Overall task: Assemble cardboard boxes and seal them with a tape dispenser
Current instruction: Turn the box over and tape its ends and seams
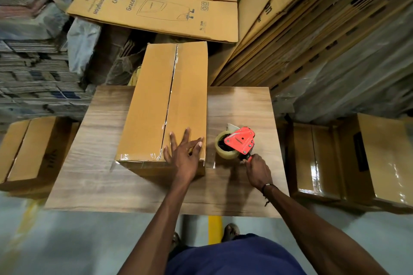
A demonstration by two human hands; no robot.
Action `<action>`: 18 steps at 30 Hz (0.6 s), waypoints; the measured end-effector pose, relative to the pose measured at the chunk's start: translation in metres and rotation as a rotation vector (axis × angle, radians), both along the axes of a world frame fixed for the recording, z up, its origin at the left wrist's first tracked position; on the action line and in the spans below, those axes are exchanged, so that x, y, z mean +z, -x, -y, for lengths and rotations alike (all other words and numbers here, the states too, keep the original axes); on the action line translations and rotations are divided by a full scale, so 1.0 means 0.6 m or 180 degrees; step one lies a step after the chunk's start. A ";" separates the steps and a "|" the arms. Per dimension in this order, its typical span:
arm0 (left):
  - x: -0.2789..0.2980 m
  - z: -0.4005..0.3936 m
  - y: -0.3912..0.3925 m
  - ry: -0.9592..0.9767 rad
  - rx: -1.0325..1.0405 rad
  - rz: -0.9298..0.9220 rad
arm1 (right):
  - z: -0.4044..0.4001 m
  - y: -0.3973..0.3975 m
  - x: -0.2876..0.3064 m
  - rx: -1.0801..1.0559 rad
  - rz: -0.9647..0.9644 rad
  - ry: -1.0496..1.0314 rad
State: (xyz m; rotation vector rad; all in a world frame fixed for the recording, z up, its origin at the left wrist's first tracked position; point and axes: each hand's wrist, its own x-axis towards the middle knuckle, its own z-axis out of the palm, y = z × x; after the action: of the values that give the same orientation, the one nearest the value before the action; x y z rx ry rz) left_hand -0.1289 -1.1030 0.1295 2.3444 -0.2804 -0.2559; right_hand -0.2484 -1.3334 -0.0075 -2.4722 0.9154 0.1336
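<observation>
A long brown cardboard box (pixel 154 100) lies on the wooden table (pixel 93 163), its top flaps closed and clear tape running down the middle seam. My left hand (pixel 184 154) presses flat, fingers spread, on the box's near right corner. To the right of the box a red tape dispenser (pixel 240 142) with a clear tape roll (pixel 224 149) stands on the table. My right hand (pixel 257 171) grips its handle from the near side.
Taped boxes stand on the floor at the left (pixel 29 152) and at the right (pixel 348 158) of the table. Flat printed cartons (pixel 156 10) lean behind it, and stacked flat cardboard (pixel 324 24) rises at the back right. My feet (pixel 231 231) stand on grey floor.
</observation>
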 end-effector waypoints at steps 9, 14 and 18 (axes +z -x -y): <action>0.000 0.001 -0.004 -0.0128 0.0003 -0.0028 | 0.009 0.013 -0.038 -0.0127 0.0294 -0.0648; 0.001 -0.002 -0.014 -0.0399 -0.0118 -0.0124 | 0.016 0.023 -0.023 -0.0016 0.0050 -0.0792; 0.009 -0.014 -0.021 -0.0621 -0.0319 -0.0144 | 0.007 0.029 0.011 -0.0279 0.0126 -0.0678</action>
State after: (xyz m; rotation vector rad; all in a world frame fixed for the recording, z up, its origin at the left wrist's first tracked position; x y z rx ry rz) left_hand -0.1164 -1.0943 0.1347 2.5161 -0.3658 -0.4004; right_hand -0.2659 -1.3377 -0.0009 -2.2282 0.9400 0.1439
